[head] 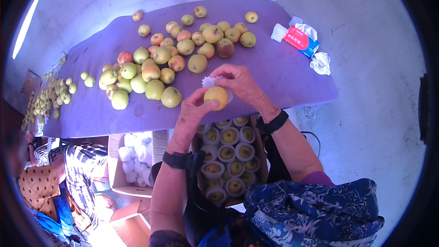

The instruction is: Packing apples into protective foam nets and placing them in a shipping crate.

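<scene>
In my left hand (197, 106) is a yellow apple (216, 98), held between thumb and fingers above the table's near edge. My right hand (240, 84) pinches a white foam net sleeve (212, 81) just beyond that apple. Below both hands stands a cardboard box (262, 164) holding many apples in foam nets (229, 136). Across the purple-looking ribbed table cover (274, 75) lie many loose apples (154, 89), green, yellow and reddish, left of and beyond my hands.
A tissue pack (301, 41), a foam net (279, 32) and crumpled tissue (320, 63) lie at the right. Left of the apple box, another cardboard box (159, 147) holds empty-looking foam nets (137, 157). A person in a dotted garment (39, 187) is at the far left, near more apples (56, 94).
</scene>
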Tool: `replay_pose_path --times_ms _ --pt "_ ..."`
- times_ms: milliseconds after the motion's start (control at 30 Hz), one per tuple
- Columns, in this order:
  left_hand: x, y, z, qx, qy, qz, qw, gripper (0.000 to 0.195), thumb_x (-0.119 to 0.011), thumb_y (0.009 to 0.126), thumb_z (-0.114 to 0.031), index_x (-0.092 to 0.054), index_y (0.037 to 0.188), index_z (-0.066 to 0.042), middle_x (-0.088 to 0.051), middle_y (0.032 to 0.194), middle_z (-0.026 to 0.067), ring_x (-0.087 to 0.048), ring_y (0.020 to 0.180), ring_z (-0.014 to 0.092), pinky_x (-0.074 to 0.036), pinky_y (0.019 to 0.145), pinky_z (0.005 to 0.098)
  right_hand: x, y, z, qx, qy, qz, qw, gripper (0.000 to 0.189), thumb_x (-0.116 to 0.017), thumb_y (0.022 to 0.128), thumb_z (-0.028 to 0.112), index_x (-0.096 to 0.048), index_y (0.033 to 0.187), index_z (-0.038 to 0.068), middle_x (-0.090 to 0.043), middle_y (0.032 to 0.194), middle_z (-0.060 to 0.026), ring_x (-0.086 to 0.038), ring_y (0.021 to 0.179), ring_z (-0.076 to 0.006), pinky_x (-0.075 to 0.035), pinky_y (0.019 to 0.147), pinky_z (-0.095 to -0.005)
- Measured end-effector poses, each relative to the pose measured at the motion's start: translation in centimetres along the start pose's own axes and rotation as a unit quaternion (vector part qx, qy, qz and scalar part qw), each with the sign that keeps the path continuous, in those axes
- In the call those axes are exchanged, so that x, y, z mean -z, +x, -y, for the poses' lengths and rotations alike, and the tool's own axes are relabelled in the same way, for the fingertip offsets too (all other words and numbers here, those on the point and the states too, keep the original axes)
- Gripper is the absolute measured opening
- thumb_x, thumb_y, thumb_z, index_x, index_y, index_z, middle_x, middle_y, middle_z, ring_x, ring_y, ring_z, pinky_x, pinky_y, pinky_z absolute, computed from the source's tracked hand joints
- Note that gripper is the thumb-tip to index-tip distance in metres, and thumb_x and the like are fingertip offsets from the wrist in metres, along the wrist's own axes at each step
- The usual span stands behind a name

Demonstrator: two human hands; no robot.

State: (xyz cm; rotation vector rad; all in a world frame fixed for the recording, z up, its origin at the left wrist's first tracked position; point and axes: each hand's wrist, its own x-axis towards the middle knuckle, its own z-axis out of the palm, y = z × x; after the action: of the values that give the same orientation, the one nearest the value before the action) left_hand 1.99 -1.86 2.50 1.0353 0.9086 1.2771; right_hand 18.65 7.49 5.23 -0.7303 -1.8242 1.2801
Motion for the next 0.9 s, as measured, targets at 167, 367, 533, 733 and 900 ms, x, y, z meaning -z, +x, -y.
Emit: replay_pose_path --times_ms 167,367,533,733,900 --pt "0.1 0.0 0.3 -0.001 0.041 -0.049 0.998 0.046 -0.074 0.081 -0.018 -0.059 0.121 -0.001 -0.064 0.104 0.0045 -0.059 0.097 0.012 -0.045 0.090 0.0259 0.1 -0.5 0.1 0.014 -0.048 -0.002 0.999 0.020 -0.065 0.082 0.009 -0.067 0.100 0.001 -0.065 0.091 -0.0030 -0.060 0.084 -0.0111 -0.049 0.076 -0.0269" --pt "0.6 1.2 1.9 -0.044 0.072 -0.132 0.988 0.043 -0.078 0.077 -0.015 -0.062 0.113 -0.001 -0.065 0.100 0.0050 -0.060 0.090 0.011 -0.048 0.083 0.0251 0.0 -1.2 -0.7 0.093 -0.236 -0.042 0.966 0.017 -0.062 0.078 0.005 -0.065 0.095 0.002 -0.063 0.091 -0.0107 -0.063 0.082 -0.0234 -0.050 0.073 -0.0332" --pt "0.5 1.6 2.8 -0.110 0.159 -0.192 0.962 0.041 -0.082 0.072 -0.012 -0.063 0.107 -0.001 -0.065 0.096 0.0052 -0.061 0.083 0.011 -0.050 0.075 0.0243 -0.6 -1.7 -0.5 0.019 -0.291 -0.070 0.954 0.016 -0.064 0.076 0.008 -0.061 0.090 0.001 -0.062 0.078 -0.0086 -0.059 0.069 -0.0187 -0.047 0.064 -0.0331" --pt "0.5 1.6 2.7 -0.118 0.260 -0.220 0.933 0.043 -0.082 0.073 -0.019 -0.063 0.107 0.000 -0.064 0.094 0.0050 -0.060 0.080 0.010 -0.049 0.071 0.0233 -0.6 -2.2 0.8 -0.041 -0.205 -0.058 0.976 0.018 -0.065 0.078 0.011 -0.059 0.091 0.000 -0.059 0.075 -0.0060 -0.058 0.072 -0.0132 -0.048 0.065 -0.0307" --pt "0.6 1.8 3.0 -0.102 0.234 -0.218 0.942 0.045 -0.081 0.075 -0.024 -0.066 0.108 0.001 -0.063 0.093 0.0039 -0.059 0.080 0.010 -0.048 0.071 0.0236 -0.4 -2.3 0.3 -0.063 -0.034 -0.005 0.997 0.038 -0.069 0.076 0.017 -0.054 0.106 -0.001 -0.063 0.096 -0.0120 -0.063 0.088 -0.0206 -0.050 0.077 -0.0332"
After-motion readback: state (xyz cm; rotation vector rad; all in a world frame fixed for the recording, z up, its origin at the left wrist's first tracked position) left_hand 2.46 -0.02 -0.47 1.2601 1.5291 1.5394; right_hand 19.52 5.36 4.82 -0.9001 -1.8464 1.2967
